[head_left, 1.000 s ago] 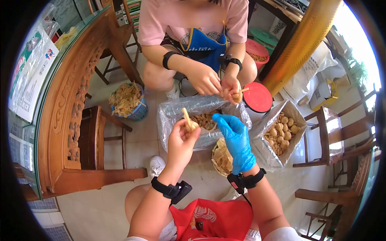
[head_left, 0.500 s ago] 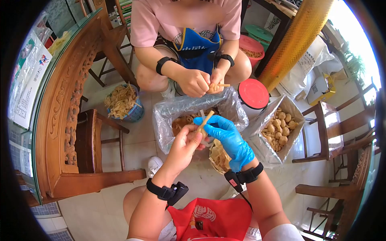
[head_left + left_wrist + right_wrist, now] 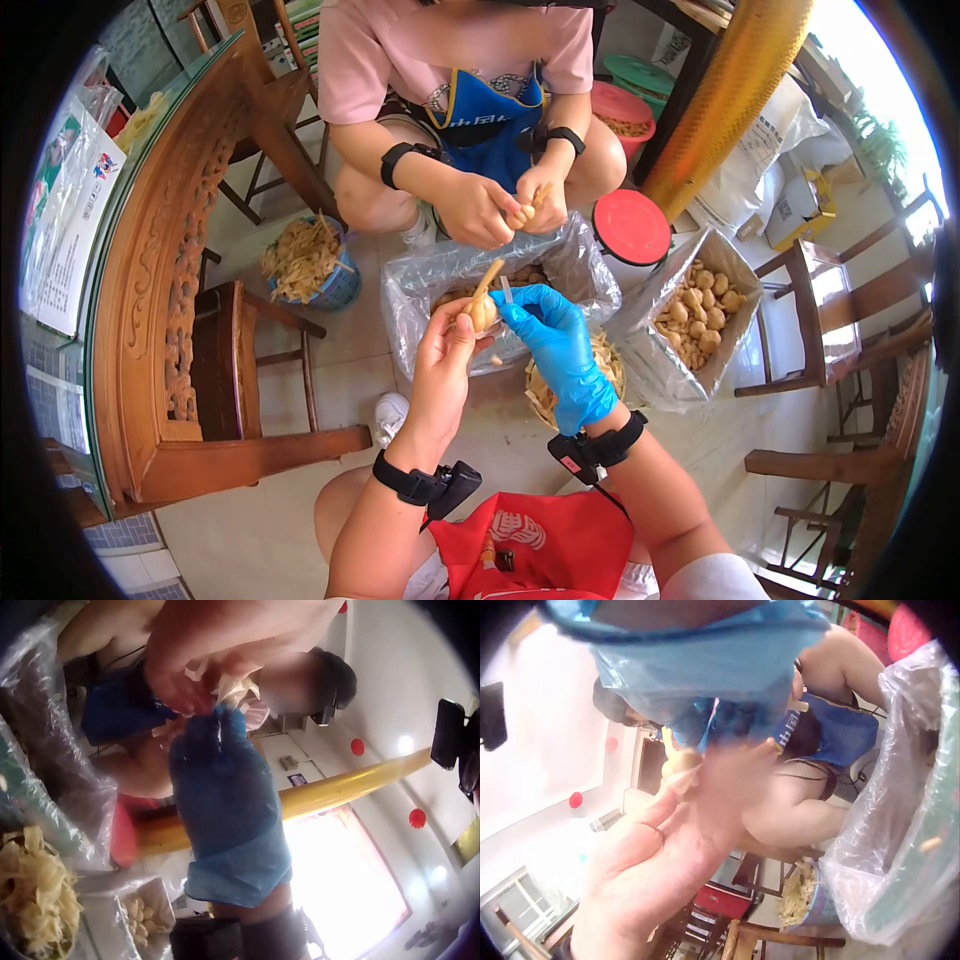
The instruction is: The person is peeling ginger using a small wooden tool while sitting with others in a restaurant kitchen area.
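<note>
A pale bulb with a long stem stands upright between the thumb and fingers of my bare left hand. Close beside it, my blue-gloved right hand pinches a thin, pale, translucent strip, possibly a small blade or a peel. In the right wrist view the bulb shows above the left thumb. The gloved fingertips nearly meet the bulb in the left wrist view, where the right hand covers much of the scene.
Below the hands is a plastic-lined box. Peelings fill a bowl and a blue basket. A lined box of bulbs and a red-lidded bucket stand right. Opposite, another person holds a bulb.
Both hands came together at the bulb, and the right hand then moved slightly right of it. The thin strip now shows upright at the gloved fingertips.
</note>
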The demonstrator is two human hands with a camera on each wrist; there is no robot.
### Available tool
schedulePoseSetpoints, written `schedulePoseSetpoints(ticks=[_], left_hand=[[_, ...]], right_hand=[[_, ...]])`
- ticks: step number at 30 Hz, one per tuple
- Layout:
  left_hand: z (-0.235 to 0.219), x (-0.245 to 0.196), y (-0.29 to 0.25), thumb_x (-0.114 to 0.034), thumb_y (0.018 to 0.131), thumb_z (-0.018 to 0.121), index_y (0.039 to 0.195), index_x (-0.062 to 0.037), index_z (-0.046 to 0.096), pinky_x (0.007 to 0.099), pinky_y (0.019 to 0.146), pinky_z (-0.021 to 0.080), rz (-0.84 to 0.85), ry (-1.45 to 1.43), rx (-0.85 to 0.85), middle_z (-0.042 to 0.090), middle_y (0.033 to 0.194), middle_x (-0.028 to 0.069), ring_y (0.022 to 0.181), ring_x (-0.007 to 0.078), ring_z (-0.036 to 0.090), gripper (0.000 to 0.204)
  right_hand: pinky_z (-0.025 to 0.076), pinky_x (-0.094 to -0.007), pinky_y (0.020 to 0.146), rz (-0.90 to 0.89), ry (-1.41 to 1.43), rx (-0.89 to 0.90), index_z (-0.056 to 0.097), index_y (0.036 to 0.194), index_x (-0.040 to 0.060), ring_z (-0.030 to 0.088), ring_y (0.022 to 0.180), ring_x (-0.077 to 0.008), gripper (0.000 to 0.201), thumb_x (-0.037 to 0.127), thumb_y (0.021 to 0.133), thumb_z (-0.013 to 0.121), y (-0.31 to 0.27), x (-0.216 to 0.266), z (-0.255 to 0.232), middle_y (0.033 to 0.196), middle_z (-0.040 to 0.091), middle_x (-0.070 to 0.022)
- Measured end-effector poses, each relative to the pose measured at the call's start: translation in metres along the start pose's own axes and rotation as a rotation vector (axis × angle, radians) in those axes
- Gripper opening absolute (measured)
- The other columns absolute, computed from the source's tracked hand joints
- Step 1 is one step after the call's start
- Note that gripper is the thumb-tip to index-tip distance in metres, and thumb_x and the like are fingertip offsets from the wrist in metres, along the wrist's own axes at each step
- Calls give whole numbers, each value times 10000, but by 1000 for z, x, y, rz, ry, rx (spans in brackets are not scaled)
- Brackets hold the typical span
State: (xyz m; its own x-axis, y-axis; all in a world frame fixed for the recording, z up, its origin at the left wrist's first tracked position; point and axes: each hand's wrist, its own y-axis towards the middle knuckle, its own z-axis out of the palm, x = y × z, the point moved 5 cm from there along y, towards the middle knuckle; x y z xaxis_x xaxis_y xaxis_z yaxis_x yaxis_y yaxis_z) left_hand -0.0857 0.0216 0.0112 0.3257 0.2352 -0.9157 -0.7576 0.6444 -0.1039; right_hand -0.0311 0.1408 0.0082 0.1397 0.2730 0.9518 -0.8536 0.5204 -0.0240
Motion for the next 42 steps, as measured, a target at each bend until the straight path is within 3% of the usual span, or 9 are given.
schedulePoseSetpoints(ticks=[2, 10, 13, 14, 19, 23, 26, 32, 42], left_hand=[[-3, 1, -1, -310, 982, 432, 1218, -70, 476, 327, 932, 397, -38, -37, -37, 566, 1171, 68, 1065, 164, 543, 339], [-15, -3, 6, -316, 972, 456, 1217, -111, 502, 299, 951, 359, 47, -132, -41, 551, 1234, 49, 1115, 123, 499, 322], [-15, -1, 3, -290, 965, 482, 1225, -109, 491, 289, 938, 352, 32, -77, -81, 558, 1228, 48, 1121, 124, 498, 317], [-13, -2, 2, -290, 965, 482, 1225, -109, 491, 289, 938, 352, 29, -79, -82, 558, 1228, 48, 1121, 124, 498, 317], [-7, -1, 0, -166, 920, 572, 1288, -42, 446, 278, 969, 368, 4, -148, -99, 559, 1221, 64, 1121, 129, 509, 408], [-6, -1, 1, -148, 916, 573, 1309, -35, 451, 284, 985, 367, -6, -107, -73, 551, 1238, 68, 1150, 136, 499, 426], [-6, -1, 2, -162, 933, 523, 1316, -31, 447, 304, 1019, 323, -9, -64, -80, 515, 1292, 109, 1199, 176, 468, 412], [-3, -8, 0, -154, 925, 542, 1283, -30, 470, 300, 1011, 335, -6, -59, -96, 527, 1278, 104, 1188, 174, 476, 385], [-10, -14, -2, -120, 902, 584, 1236, -14, 487, 268, 916, 385, 35, -56, -129, 575, 1103, 47, 1037, 115, 525, 364]], right_hand=[[454, -228, 724, -29, 22, 3, 629, 972, 21, 555, 796, -80, 149, 136, 876, 632, 1, -5, -2, 868, 623, -15], [421, -217, 666, 189, -210, 53, 609, 900, 21, 494, 710, -70, 146, 161, 875, 641, -9, -14, 0, 779, 575, 8], [419, -222, 678, 96, -87, -41, 602, 916, 21, 491, 726, -69, 164, 182, 891, 625, -3, -13, -5, 790, 573, 8], [433, -238, 756, 64, 6, -12, 571, 1058, 18, 504, 836, -76, 235, 192, 905, 607, -3, -8, -3, 945, 583, -15], [398, -269, 932, 69, 53, 149, 387, 1351, 47, 456, 1081, -121, 504, 195, 914, 590, -10, -14, 16, 1243, 490, -46], [414, -281, 911, 144, 85, 186, 422, 1320, 39, 490, 1027, -126, 479, 225, 913, 590, -12, -20, 24, 1187, 527, -56], [429, -272, 811, 275, 78, 264, 519, 1158, 58, 515, 898, -106, 368, 328, 915, 577, -12, -32, 20, 961, 584, -17], [435, -255, 700, 450, 288, 233, 551, 1019, 86, 523, 750, -93, 276, 335, 905, 591, -21, -25, 30, 851, 560, -6], [352, -193, 568, 429, 27, 255, 593, 934, 83, 430, 622, -48, 210, 292, 911, 580, -19, -21, 24, 748, 535, 32]])
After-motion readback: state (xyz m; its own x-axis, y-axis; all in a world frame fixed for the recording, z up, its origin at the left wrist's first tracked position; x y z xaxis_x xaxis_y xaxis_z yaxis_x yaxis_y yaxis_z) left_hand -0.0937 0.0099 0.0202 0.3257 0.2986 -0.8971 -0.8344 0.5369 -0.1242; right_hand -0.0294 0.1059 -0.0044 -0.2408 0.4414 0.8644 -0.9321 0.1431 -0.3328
